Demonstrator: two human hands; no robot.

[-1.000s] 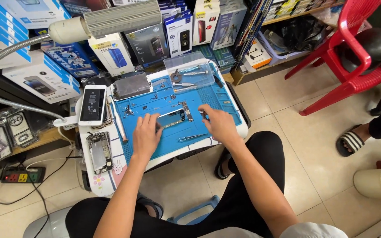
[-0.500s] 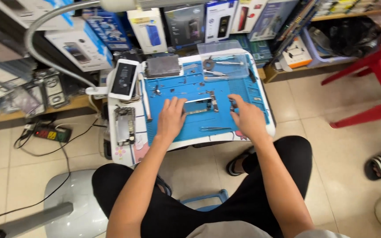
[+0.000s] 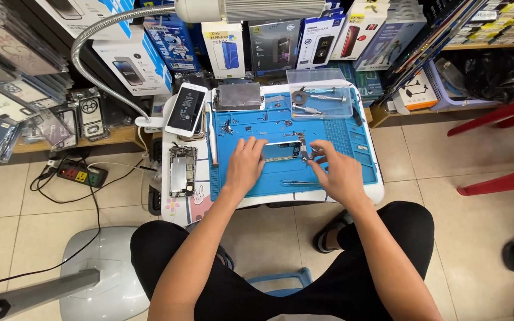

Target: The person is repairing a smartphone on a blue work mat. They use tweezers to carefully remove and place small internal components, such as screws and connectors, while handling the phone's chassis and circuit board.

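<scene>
1. Since the earlier frame, both your hands have come closer together on the blue work mat (image 3: 340, 148); before, they lay flat and apart, and now they meet at the opened phone body (image 3: 281, 151) in the middle of the mat.

2. Head view, left side: your left hand (image 3: 246, 163) rests on the mat with its fingers touching the left end of the phone body and steadying it. It is pressing more than grasping; the fingers are not closed around anything.

3. Head view, right side: your right hand (image 3: 335, 168) has the fingers pinched at the right end of the phone body, near a small dark part. I cannot tell if something is held between the fingertips.

4. Around you: the tweezers (image 3: 300, 183) lie on the mat just below the phone body, a white phone (image 3: 187, 109) leans at the upper left, a bare circuit frame (image 3: 181, 172) lies left of the mat, and a clear plastic box (image 3: 319, 95) stands at the top.

5. In my judgement, the step in hand is work on a small component at the phone's right end. The next move calls for a fine, steady pinch, with the left hand keeping the body from sliding.
</scene>
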